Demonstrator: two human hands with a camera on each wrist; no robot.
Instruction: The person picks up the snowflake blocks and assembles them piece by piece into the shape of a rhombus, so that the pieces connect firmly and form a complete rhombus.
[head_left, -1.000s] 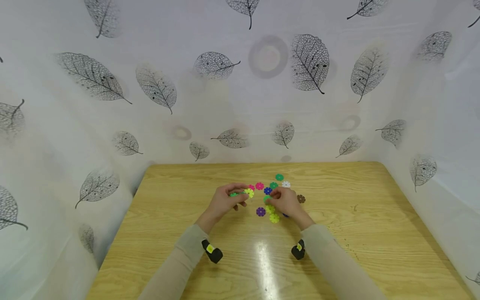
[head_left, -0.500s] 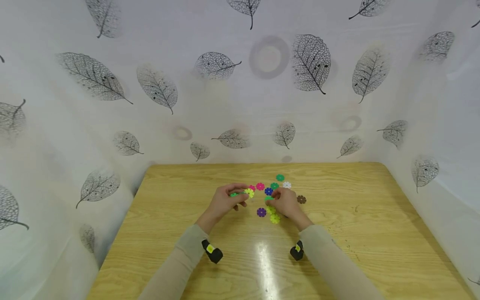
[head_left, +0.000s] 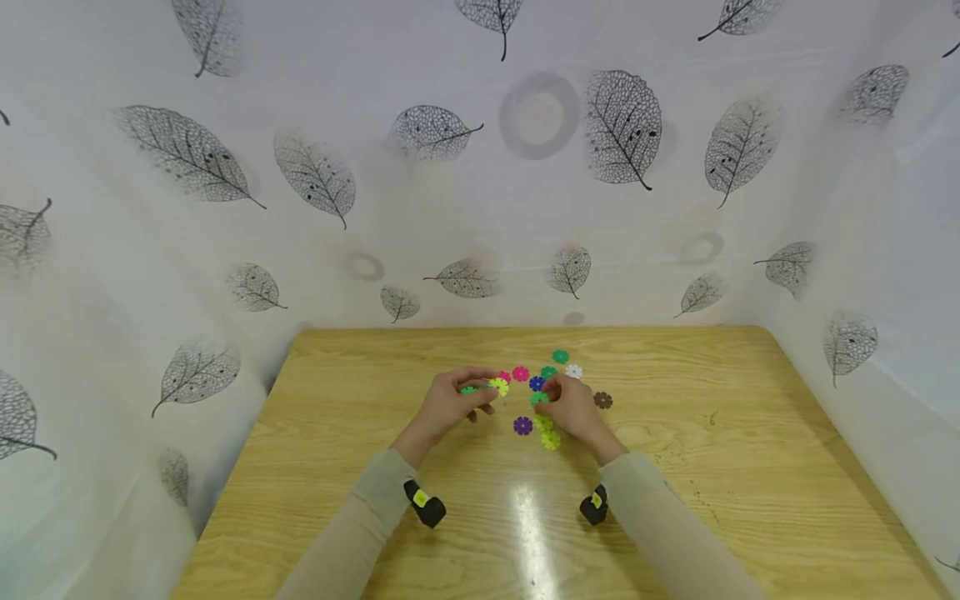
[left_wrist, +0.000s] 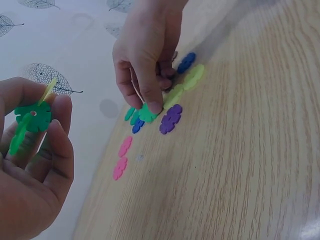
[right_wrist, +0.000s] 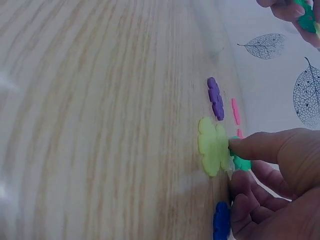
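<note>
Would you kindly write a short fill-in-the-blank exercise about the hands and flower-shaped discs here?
The left hand holds green flower-shaped plastic discs joined to a ____ one.
The right hand pinches a flower-shaped plastic disc coloured ____.
In the head view, the rightmost flower-shaped plastic disc is ____.
Missing words: yellow; green; brown.

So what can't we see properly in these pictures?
Head view: the left hand partly hides the green pieces it holds.
Left wrist view: the pale speck on the table is too small to identify.
Right wrist view: the right hand runs off the right edge, and the blue disc off the bottom edge.
</note>
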